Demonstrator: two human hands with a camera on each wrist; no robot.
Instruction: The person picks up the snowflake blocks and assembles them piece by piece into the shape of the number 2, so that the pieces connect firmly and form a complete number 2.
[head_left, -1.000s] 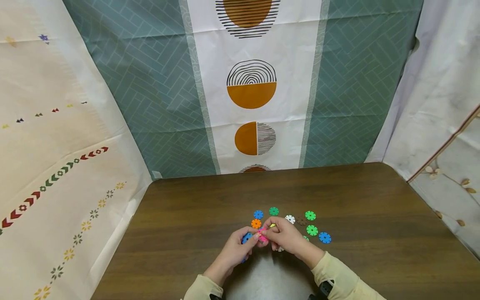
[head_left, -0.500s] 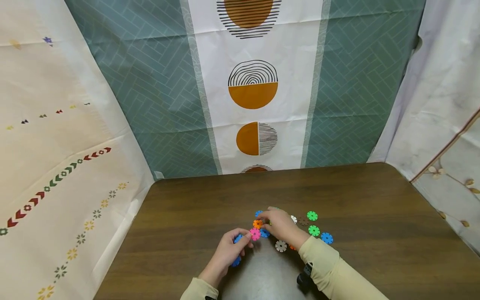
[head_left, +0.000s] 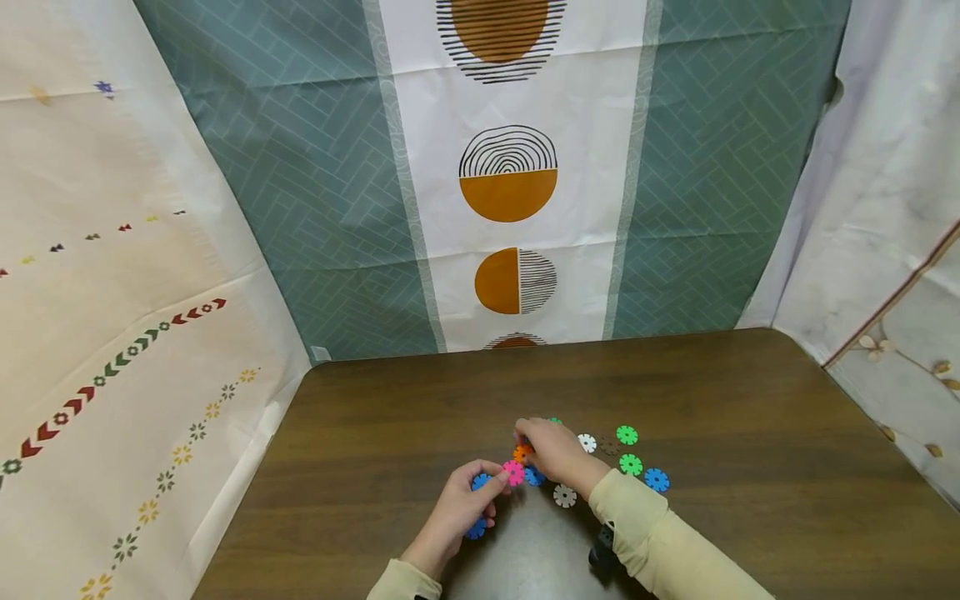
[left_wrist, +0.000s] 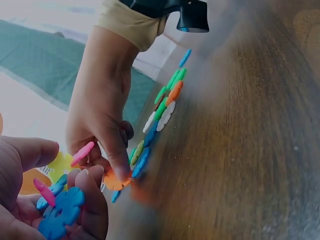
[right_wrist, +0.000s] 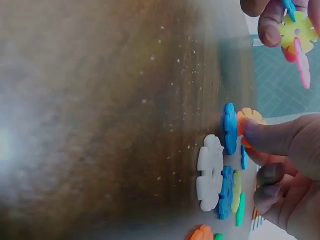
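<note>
In the head view my left hand (head_left: 459,507) holds a joined cluster of notched plastic discs. The left wrist view shows its blue disc (left_wrist: 61,215) between curled fingers. A yellow disc (right_wrist: 297,31) and a pink disc (right_wrist: 303,69) stick out from the same cluster; fingers hide part of it. To the right, my right hand (head_left: 558,454) pinches an orange notched disc (right_wrist: 249,114) between thumb and fingers. That orange disc stands tilted close over the table, beside a flat blue disc (right_wrist: 230,129).
Loose discs lie on the brown table (head_left: 375,417): a greyish-white disc (head_left: 565,496) near my right wrist, a white disc (head_left: 587,442) farther back, a green disc (head_left: 627,434) and a blue disc (head_left: 656,479) to the right. A patterned curtain (head_left: 352,208) hangs behind the table.
Both hands were together at the pink disc. My right hand has left it, moved up and away, and now pinches the orange disc. My left hand, still holding the cluster, has shifted slightly left.
</note>
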